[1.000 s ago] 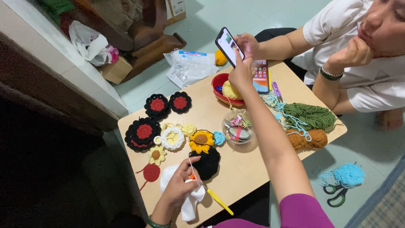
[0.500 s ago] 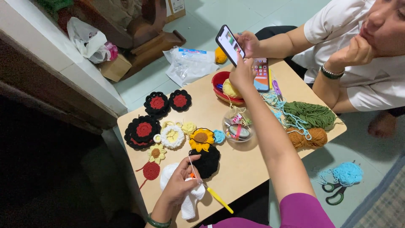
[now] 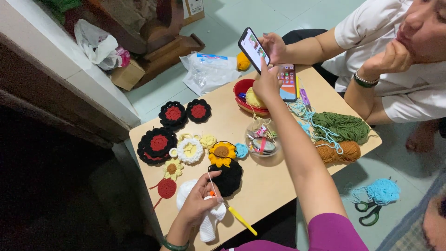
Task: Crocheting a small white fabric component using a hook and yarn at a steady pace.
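My left hand [image 3: 197, 207] grips a yellow-handled crochet hook [image 3: 239, 218] together with a white crocheted piece [image 3: 209, 223] at the near edge of the low wooden table [image 3: 274, 186]. A thin strand runs up from the hook. My right hand [image 3: 266, 83], on a purple-sleeved arm, reaches across the table, one finger touching a raised smartphone [image 3: 253, 49]. Another person's hand [image 3: 275, 46] holds that phone from behind. A second phone [image 3: 289, 83] lies flat on the table just under my right hand.
Crocheted flowers lie on the table's left half: black-and-red rounds [image 3: 157, 144], a white one [image 3: 189, 151], a sunflower [image 3: 222, 153]. A red bowl [image 3: 241, 90], clear bowl [image 3: 262, 142], green yarn [image 3: 341, 128] and brown yarn [image 3: 346, 151] sit right. Scissors [image 3: 369, 211] and blue yarn lie on the floor.
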